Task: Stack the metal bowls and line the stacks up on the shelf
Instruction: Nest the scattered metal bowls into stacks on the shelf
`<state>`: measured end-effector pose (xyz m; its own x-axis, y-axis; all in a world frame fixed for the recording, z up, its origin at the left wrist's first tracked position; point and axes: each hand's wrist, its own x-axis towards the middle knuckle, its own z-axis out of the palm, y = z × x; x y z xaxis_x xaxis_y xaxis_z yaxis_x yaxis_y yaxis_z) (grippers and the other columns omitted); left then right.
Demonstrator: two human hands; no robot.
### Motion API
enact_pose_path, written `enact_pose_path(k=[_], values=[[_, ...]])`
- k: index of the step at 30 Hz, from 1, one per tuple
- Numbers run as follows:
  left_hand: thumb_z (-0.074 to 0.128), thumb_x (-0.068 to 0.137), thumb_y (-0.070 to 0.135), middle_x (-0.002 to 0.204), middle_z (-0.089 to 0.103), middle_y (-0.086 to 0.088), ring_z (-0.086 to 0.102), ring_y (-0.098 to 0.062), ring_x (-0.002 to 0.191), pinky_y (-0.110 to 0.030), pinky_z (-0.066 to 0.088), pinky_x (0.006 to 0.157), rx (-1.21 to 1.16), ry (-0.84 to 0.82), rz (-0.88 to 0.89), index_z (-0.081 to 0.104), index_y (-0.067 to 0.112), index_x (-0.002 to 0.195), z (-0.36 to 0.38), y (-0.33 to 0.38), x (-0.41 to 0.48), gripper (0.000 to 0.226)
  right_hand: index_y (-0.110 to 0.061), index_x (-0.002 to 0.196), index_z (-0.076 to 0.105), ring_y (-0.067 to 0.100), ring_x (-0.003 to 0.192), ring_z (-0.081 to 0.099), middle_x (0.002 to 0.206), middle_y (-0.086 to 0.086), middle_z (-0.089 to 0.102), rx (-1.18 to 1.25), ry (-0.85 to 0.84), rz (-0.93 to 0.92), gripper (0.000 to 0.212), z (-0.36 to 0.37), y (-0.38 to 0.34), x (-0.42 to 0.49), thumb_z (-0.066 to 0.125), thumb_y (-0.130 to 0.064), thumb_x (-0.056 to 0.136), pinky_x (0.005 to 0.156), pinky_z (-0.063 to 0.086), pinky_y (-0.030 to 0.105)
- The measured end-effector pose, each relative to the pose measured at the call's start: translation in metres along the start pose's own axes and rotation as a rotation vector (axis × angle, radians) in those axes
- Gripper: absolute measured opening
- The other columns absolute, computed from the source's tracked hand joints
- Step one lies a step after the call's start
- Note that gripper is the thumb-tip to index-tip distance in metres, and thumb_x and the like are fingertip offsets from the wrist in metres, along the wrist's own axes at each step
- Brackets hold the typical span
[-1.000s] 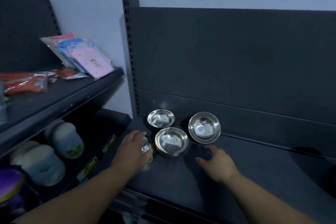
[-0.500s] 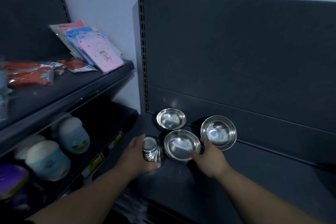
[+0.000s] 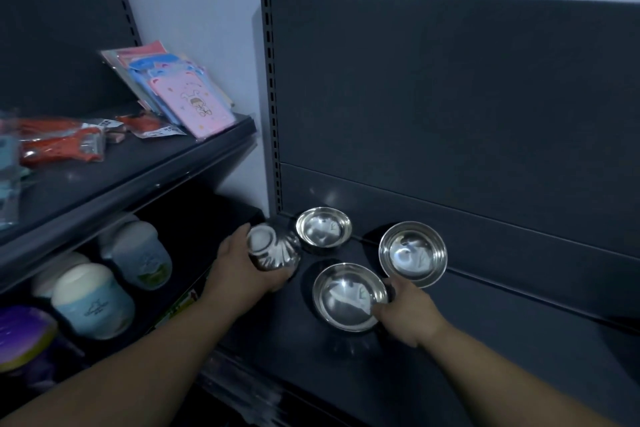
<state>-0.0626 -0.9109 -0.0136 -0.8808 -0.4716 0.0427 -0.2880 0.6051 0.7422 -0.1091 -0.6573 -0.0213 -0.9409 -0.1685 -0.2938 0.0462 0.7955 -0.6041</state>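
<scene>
While the left hand [image 3: 242, 274] grips a small metal bowl [image 3: 273, 250] turned so that its base faces the camera, fingers curled round its wall, that bowl hangs just above the left end of the dark shelf [image 3: 485, 350]. Beside it, the right hand [image 3: 407, 319] pinches the near right rim of the front bowl [image 3: 349, 296], which sits mouth up and slightly tipped; whether it rests on the shelf or is raised off it cannot be told. A third bowl [image 3: 323, 227] stands upright at the back, close to the slotted upright post [image 3: 272, 80] and just beside the bowl in the left hand. The fourth bowl [image 3: 412, 253] leans tilted against the grey back panel [image 3: 450, 97], its mouth facing forward, near the right hand's knuckles.

On the neighbouring rack to the left, an upper shelf carries a fanned stack of pink and blue packets [image 3: 192, 107] and orange packaged goods [image 3: 59, 146]. Below it stand pale lidded jars [image 3: 93, 302] in a row.
</scene>
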Motion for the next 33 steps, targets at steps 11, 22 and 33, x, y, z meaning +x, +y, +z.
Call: enact_pose_path(k=[11,22,33], values=[[0.085,0.064,0.039,0.114,0.069,-0.002,0.070,-0.020,0.099,-0.032,0.057,0.080,-0.537,-0.575,-0.087,0.053,0.022,0.128,0.012,0.068,-0.018,0.074,-0.043,0.117,0.062,-0.007,0.111,0.057,0.116,-0.021,0.063,0.296,0.256,-0.568,0.051,-0.033,-0.024,-0.004,0.072,-0.007,0.083,0.095,0.040,0.005],[0.074,0.066,0.034,0.112,0.070,0.012,0.065,-0.006,0.106,-0.039,0.051,0.098,-0.376,-0.325,0.040,0.060,0.029,0.125,0.024,0.055,-0.018,0.061,-0.027,0.120,0.069,-0.005,0.085,0.065,0.100,-0.013,0.073,0.295,0.286,-0.305,0.031,-0.038,-0.014,0.007,0.064,-0.034,0.091,0.080,0.050,0.008],[0.061,0.085,0.017,0.075,0.074,-0.010,0.073,-0.027,0.065,-0.044,0.061,0.072,-0.270,-0.257,-0.151,0.069,0.012,0.090,0.022,0.049,-0.019,0.011,-0.012,0.129,0.049,0.029,0.112,0.052,0.132,0.014,0.045,0.337,0.475,-0.006,0.042,-0.051,0.019,0.023,0.061,-0.028,0.091,0.085,0.032,0.024]])
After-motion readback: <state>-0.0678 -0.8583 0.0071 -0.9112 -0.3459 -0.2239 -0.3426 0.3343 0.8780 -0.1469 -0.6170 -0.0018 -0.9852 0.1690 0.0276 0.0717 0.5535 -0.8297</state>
